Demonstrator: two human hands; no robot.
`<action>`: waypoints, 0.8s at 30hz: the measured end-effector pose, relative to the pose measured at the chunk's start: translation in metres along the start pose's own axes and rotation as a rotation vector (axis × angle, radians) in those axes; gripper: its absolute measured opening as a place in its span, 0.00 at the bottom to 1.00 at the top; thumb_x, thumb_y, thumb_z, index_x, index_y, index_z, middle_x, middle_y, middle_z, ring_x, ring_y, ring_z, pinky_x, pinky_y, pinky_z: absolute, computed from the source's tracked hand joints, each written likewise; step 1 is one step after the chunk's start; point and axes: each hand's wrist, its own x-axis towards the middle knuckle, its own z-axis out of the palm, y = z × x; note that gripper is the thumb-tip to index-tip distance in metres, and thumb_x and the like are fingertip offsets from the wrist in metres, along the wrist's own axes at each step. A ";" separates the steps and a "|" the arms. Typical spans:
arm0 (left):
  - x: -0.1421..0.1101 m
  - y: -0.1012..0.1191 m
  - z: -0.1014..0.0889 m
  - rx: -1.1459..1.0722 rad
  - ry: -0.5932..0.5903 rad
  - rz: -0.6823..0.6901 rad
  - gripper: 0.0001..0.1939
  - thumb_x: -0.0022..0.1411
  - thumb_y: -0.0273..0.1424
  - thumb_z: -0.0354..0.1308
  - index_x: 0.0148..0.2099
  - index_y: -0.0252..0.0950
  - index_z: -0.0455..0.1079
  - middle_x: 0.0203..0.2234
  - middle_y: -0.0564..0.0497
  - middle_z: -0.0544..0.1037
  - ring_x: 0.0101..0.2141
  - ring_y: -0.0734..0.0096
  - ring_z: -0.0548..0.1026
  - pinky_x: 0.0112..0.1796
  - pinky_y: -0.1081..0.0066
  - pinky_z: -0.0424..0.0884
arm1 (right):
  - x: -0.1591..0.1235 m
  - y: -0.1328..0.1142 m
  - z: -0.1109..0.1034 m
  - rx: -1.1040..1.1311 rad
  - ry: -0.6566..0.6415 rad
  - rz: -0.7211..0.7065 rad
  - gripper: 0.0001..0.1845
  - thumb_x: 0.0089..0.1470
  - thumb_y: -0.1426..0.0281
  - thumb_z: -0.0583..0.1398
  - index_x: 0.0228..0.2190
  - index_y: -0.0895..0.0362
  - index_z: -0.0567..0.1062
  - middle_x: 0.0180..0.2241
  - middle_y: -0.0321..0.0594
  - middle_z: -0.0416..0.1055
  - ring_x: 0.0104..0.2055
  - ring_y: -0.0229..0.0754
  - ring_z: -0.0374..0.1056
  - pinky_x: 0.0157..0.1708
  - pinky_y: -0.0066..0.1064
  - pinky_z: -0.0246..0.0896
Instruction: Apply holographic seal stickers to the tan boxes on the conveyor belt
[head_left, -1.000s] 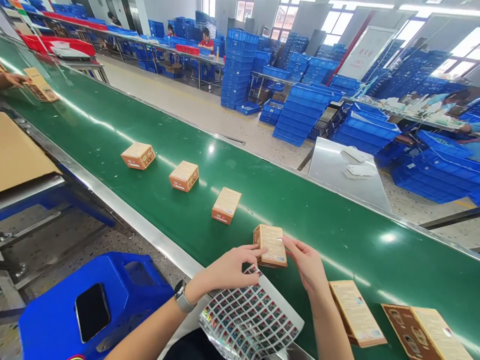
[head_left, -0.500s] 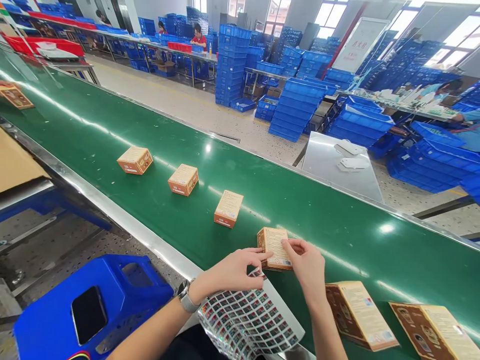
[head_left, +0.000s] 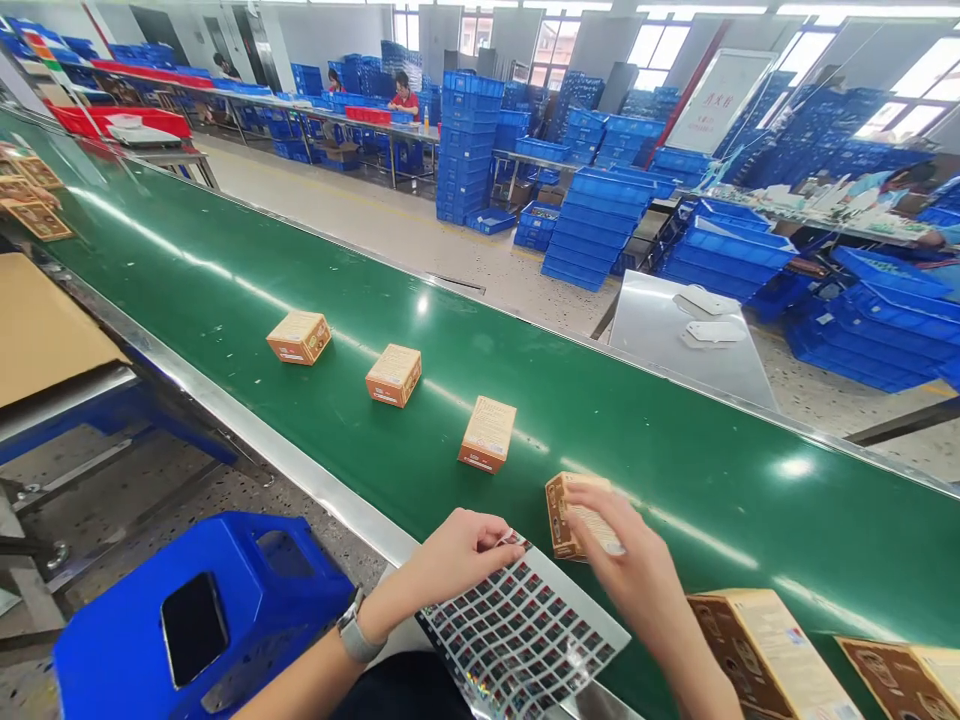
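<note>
My right hand [head_left: 628,562] lies over a small tan carton [head_left: 564,514] on the green conveyor belt [head_left: 225,290], fingers stretched flat across its top face. My left hand [head_left: 457,556] is curled on the upper edge of a sheet of small dark stickers [head_left: 525,628] that rests on the belt's near rail. A grey watch sits on my left wrist. Three orange-and-tan cartons [head_left: 488,434] [head_left: 394,375] [head_left: 299,337] lie in a row up the belt to the left.
Two bigger brown boxes [head_left: 765,650] [head_left: 907,680] lie on the belt at lower right. A blue stool [head_left: 195,620] holding a phone stands at lower left. A cardboard-topped table [head_left: 45,330] is at left. Stacked blue crates [head_left: 600,220] and seated workers fill the far side.
My right hand slid from the carton's right edge to lie flat across its top. My left hand let go of the carton and drew back onto the sticker sheet.
</note>
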 end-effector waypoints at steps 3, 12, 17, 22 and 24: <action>-0.004 0.000 -0.004 -0.028 0.023 0.008 0.19 0.63 0.40 0.56 0.25 0.35 0.58 0.19 0.60 0.54 0.24 0.77 0.51 0.24 0.72 0.47 | -0.009 -0.023 0.012 -0.077 -0.055 -0.333 0.06 0.62 0.64 0.59 0.40 0.49 0.75 0.50 0.39 0.74 0.54 0.49 0.67 0.55 0.46 0.59; -0.010 0.004 -0.010 0.038 0.043 0.073 0.19 0.69 0.39 0.47 0.26 0.36 0.54 0.21 0.59 0.54 0.25 0.76 0.52 0.26 0.72 0.50 | -0.009 -0.034 0.031 -0.305 0.051 -0.531 0.05 0.63 0.75 0.57 0.36 0.53 0.72 0.46 0.43 0.75 0.51 0.50 0.68 0.54 0.48 0.54; -0.007 0.001 -0.009 0.036 0.057 0.047 0.18 0.69 0.38 0.46 0.27 0.36 0.55 0.22 0.59 0.57 0.26 0.75 0.54 0.27 0.73 0.51 | -0.006 -0.029 0.031 -0.258 0.020 -0.433 0.05 0.62 0.69 0.59 0.41 0.54 0.71 0.48 0.44 0.74 0.52 0.51 0.67 0.52 0.47 0.57; -0.003 0.002 -0.010 0.047 0.071 0.056 0.19 0.70 0.38 0.46 0.26 0.36 0.55 0.21 0.59 0.56 0.25 0.75 0.53 0.26 0.72 0.50 | -0.003 -0.034 0.034 -0.279 0.004 -0.516 0.06 0.63 0.74 0.57 0.40 0.53 0.72 0.50 0.45 0.74 0.55 0.51 0.67 0.54 0.49 0.56; -0.002 0.002 -0.010 0.056 0.089 0.058 0.20 0.70 0.38 0.46 0.26 0.36 0.56 0.20 0.59 0.56 0.24 0.75 0.54 0.26 0.72 0.50 | -0.003 -0.038 0.034 -0.242 0.004 -0.521 0.07 0.62 0.77 0.56 0.38 0.53 0.73 0.50 0.44 0.75 0.55 0.50 0.67 0.55 0.49 0.55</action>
